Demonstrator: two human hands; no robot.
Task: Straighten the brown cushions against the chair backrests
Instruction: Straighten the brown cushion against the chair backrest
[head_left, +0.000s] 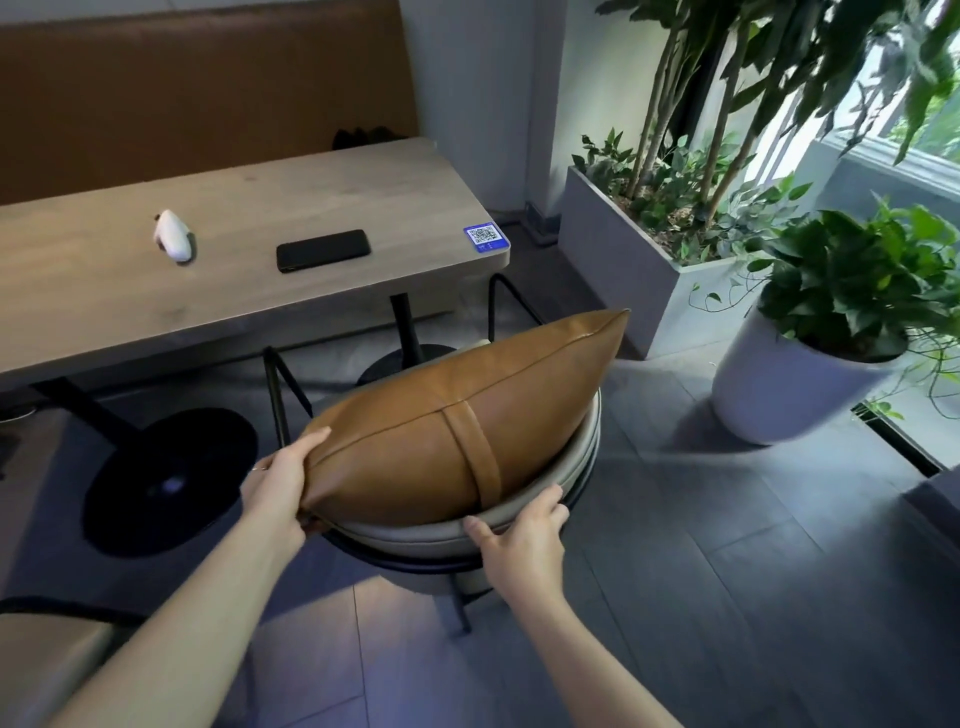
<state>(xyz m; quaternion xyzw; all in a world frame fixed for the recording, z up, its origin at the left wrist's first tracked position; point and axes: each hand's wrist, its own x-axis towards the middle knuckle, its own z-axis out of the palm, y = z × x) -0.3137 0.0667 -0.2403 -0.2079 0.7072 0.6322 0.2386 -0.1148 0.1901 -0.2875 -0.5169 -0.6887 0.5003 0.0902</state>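
A brown leather cushion (447, 415) with a stitched strap across its middle stands on edge, tilted, above the curved grey backrest (415, 535) of a round chair. My left hand (280, 486) grips the cushion's near left corner. My right hand (524, 530) rests on the backrest rim just below the cushion's strap, fingers spread and touching the rim. The chair seat is hidden under the cushion.
A wooden table (104, 312) stands beyond the chair with a black phone (323, 250), a white device (174, 236) and a QR sticker (485, 236). A brown bench back lines the far wall. A grey planter box (623, 260) and white plant pot (779, 384) stand right. Another chair's edge (47, 654) shows at bottom left.
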